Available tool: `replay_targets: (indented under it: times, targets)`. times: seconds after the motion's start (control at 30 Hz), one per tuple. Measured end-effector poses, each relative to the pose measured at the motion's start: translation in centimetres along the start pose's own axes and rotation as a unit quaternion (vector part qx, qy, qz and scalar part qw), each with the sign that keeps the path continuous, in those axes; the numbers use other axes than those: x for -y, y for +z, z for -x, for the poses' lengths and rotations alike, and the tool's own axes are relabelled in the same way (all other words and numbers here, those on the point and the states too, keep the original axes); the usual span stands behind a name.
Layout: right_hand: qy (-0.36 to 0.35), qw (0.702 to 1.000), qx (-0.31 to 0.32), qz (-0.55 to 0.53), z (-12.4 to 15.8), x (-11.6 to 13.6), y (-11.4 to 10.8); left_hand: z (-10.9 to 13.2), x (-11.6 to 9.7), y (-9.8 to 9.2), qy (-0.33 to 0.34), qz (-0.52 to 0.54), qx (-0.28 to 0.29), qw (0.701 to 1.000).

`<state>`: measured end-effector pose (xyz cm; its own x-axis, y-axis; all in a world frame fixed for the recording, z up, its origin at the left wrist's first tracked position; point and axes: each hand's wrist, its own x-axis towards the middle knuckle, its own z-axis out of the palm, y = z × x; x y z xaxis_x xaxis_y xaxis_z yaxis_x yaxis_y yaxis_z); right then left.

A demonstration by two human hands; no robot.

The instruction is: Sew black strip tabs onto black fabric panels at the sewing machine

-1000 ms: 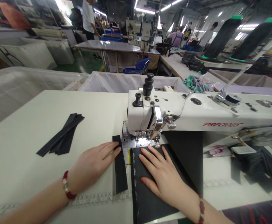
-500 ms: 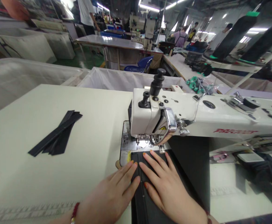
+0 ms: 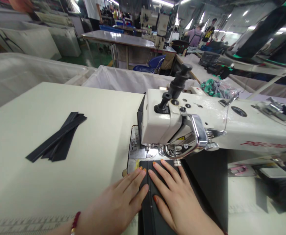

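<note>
A black fabric piece (image 3: pixel 157 213) with a lengthwise seam lies in front of the sewing machine (image 3: pixel 172 120), its far edge at the metal needle plate (image 3: pixel 138 151). My left hand (image 3: pixel 119 202) rests on the fabric's left edge, fingertips close beside the seam, fingers stretched out. Flat on the same piece, right of the seam, lies my right hand (image 3: pixel 176 195) with its fingers spread. The presser foot area is just beyond my fingertips; the needle itself is too small to make out. Several black strips (image 3: pixel 59 138) lie crossed in a pile on the pale table at the left.
White bins (image 3: pixel 123 78) stand behind the pale table (image 3: pixel 101 130). Thread cones (image 3: pixel 253 36) rise at the upper right. Pink snips (image 3: pixel 239 169) and dark cloth (image 3: pixel 280 186) lie right of the machine. A blue chair (image 3: pixel 155 63) and people are farther back.
The view has shifted a little, so the machine appears larger and farther right. Both hands keep nearly the same place on the black fabric.
</note>
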<state>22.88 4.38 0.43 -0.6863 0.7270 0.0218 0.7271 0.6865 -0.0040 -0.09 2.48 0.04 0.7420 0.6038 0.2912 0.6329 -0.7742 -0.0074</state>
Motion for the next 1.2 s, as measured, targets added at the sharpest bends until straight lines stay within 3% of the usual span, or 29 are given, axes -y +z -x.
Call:
replay_targets:
  times: [0.63, 0.9, 1.2]
  targets:
    - [0.003, 0.999, 0.019, -0.039, -0.5, -0.3, -0.8, 0.0, 0.6, 0.6, -0.004, -0.030, -0.038, 0.999]
    - [0.021, 0.997, 0.021, -0.075, -1.9, -1.2, -0.9, -0.5, 1.7, 0.7, 0.002, -0.016, 0.031, 0.999]
    - [0.032, 0.995, -0.002, -0.091, -2.9, -1.9, -1.0, -0.6, 2.8, 1.6, 0.006, -0.034, 0.028, 0.999]
